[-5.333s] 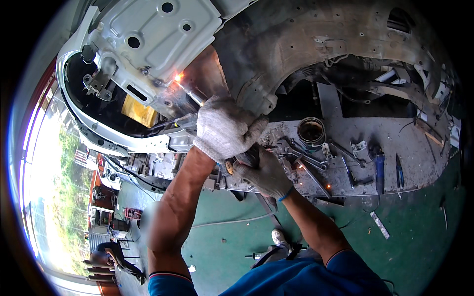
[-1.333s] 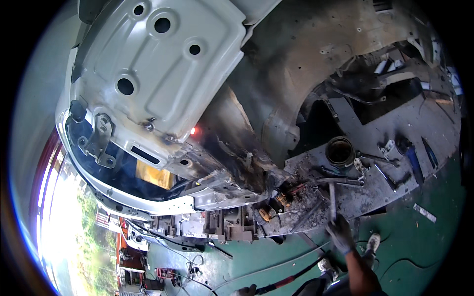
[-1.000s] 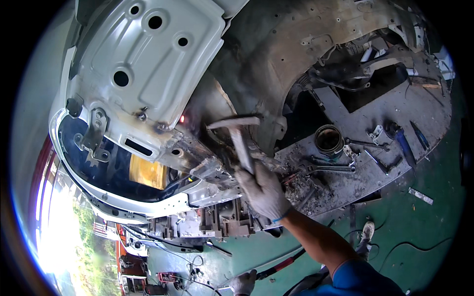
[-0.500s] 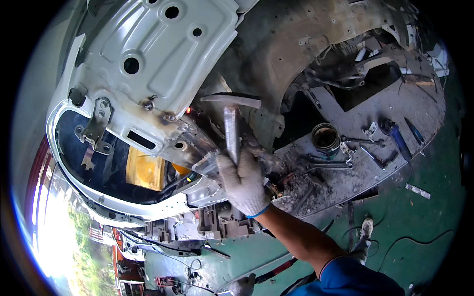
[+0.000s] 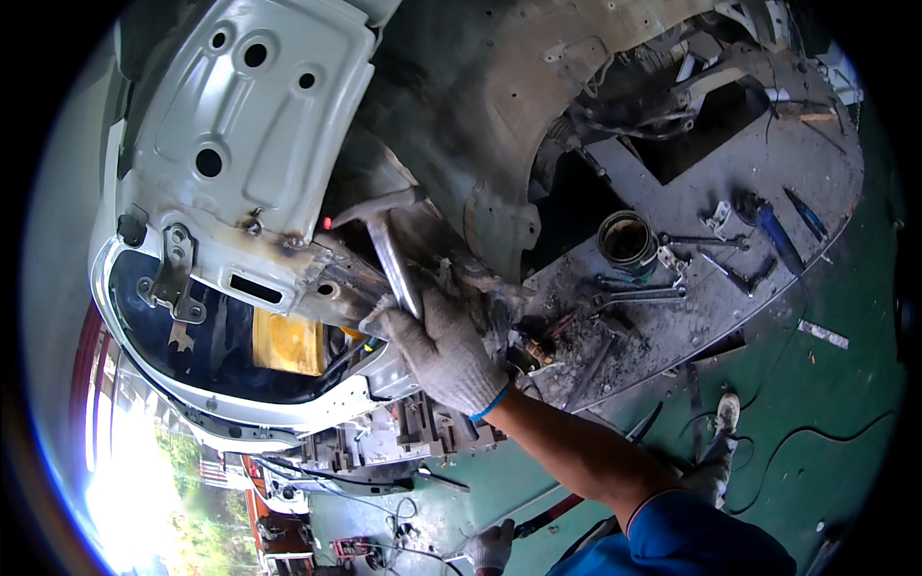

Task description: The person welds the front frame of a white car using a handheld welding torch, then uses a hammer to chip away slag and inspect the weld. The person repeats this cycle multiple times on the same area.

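Note:
My right hand (image 5: 447, 355), in a knitted glove with a blue cuff, is closed around the metal shaft of a hammer (image 5: 394, 259). The hammer's long, curved head lies over the scorched seam of a pale car body panel (image 5: 288, 163). Its pointed left end is beside a small red glowing spot (image 5: 327, 223) at the panel's corner; whether they touch I cannot tell. Low in the view, my gloved left hand (image 5: 490, 549) has curled fingers, partly cut off by the lower edge. What it holds is unclear; a dark, red-banded tool (image 5: 547, 516) lies close by.
On the grey bench (image 5: 691, 298) at right stand a round can (image 5: 628, 240), several wrenches, a blue-handled power tool (image 5: 773, 235) and metal scraps. A yellow block (image 5: 288, 341) shows through the body opening. Cables (image 5: 816, 432) trail over the green floor.
The hammer has swung left, its pointed end coming down beside the glowing spot, and its shaft now leans. My whole view has shifted, so the panel appears farther left.

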Available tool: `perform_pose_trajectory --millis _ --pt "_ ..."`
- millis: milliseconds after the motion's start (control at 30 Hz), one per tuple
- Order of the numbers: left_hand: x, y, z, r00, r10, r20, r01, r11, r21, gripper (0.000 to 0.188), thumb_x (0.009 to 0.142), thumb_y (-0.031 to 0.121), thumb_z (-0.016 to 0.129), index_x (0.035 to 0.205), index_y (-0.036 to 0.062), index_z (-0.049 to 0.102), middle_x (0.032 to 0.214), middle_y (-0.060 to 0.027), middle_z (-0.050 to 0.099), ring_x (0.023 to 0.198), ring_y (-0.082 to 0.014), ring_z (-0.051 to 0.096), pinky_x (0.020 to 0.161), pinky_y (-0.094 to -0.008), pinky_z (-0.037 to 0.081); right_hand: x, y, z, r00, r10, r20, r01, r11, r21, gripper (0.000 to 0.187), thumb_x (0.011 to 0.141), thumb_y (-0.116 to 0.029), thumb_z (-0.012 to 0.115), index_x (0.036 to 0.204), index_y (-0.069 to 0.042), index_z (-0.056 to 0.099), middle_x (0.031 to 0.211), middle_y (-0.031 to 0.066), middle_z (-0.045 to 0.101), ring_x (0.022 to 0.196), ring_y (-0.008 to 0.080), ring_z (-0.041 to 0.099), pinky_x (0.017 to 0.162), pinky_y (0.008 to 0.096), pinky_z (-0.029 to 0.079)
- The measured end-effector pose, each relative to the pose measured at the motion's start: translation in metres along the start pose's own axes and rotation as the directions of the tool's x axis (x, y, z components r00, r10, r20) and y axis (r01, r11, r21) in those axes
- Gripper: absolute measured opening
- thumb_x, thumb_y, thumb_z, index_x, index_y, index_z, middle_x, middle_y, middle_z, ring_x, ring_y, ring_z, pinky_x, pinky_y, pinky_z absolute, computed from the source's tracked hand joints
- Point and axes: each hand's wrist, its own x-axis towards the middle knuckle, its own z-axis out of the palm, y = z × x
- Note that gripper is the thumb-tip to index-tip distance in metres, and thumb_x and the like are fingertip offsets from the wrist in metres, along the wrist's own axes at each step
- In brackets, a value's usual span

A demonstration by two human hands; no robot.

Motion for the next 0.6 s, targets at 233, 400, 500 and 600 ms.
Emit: perform_pose_trajectory --millis 233,400,500,600 --pt "-0.010 0.000 -0.008 1.000 0.000 -0.025 0.001 1.000 0.020 0.064 0.096 0.069 0.056 0.084 0.0098 0.079 0.081 -0.0215 0.073 0.077 -0.0402 0.070 0.074 -0.0511 0.053 0.013 0.002 -0.027 0.992 0.120 -0.027 -0.118 0.990 0.074 0.026 0.106 -0.028 0.064 0.100 -0.004 0.057 0.073 0.0103 0.061 0.059 0.0235 0.061 0.054 0.0385 0.048" --pt "-0.015 0.004 -0.015 0.999 -0.026 -0.021 0.026 0.999 0.026 0.063 0.096 0.068 0.057 0.084 0.0096 0.079 0.081 -0.0213 0.073 0.076 -0.0409 0.070 0.075 -0.0518 0.054 0.021 -0.004 -0.018 0.950 0.138 -0.280 -0.054 0.956 0.289 0.023 0.105 -0.026 0.064 0.098 -0.005 0.057 0.066 0.0033 0.059 0.053 0.0156 0.059 0.047 0.0335 0.047" --pt "-0.011 0.006 -0.012 1.000 0.000 -0.024 0.000 1.000 0.014 0.063 0.095 0.068 0.058 0.085 0.0095 0.079 0.081 -0.0217 0.073 0.075 -0.0413 0.070 0.074 -0.0520 0.054 0.014 0.019 0.012 0.992 -0.008 -0.125 -0.003 0.996 -0.085 0.023 0.105 -0.026 0.064 0.099 -0.005 0.057 0.072 0.0055 0.060 0.061 0.0153 0.061 0.052 0.0352 0.048" --pt "-0.007 0.000 -0.011 0.999 0.004 -0.049 -0.005 1.000 -0.003 0.064 0.095 0.069 0.058 0.085 0.0093 0.079 0.081 -0.0230 0.072 0.076 -0.0416 0.071 0.072 -0.0521 0.054 0.012 0.023 0.009 0.995 0.100 -0.011 -0.098 0.990 0.105 0.021 0.108 -0.028 0.061 0.101 -0.009 0.058 0.075 -0.0002 0.055 0.064 0.0068 0.056 0.050 0.0270 0.046"
